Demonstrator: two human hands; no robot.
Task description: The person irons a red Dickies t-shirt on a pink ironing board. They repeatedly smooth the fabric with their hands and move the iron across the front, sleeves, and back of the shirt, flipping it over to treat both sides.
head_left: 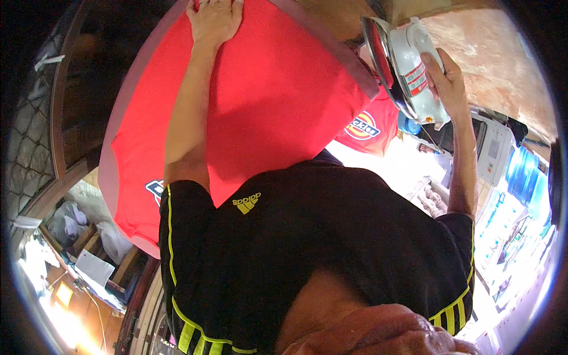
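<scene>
A red T-shirt is spread over a broad surface with a dull mauve border, filling the upper middle. My left hand lies flat on its far part, fingers apart. At the upper right, my right hand grips the handle of a white clothes iron. The iron is tipped up on its side, with its metal soleplate turned left toward the shirt. It is beside the shirt's right edge; whether it rests on anything, I cannot tell. Part of a colourful print shows at the shirt's lower left.
Another red piece of cloth with a printed badge hangs below the iron. Beyond my right arm are a pale boxy appliance and a blue container. Plastic bags sit in wooden compartments at lower left. A mottled tan surface lies at upper right.
</scene>
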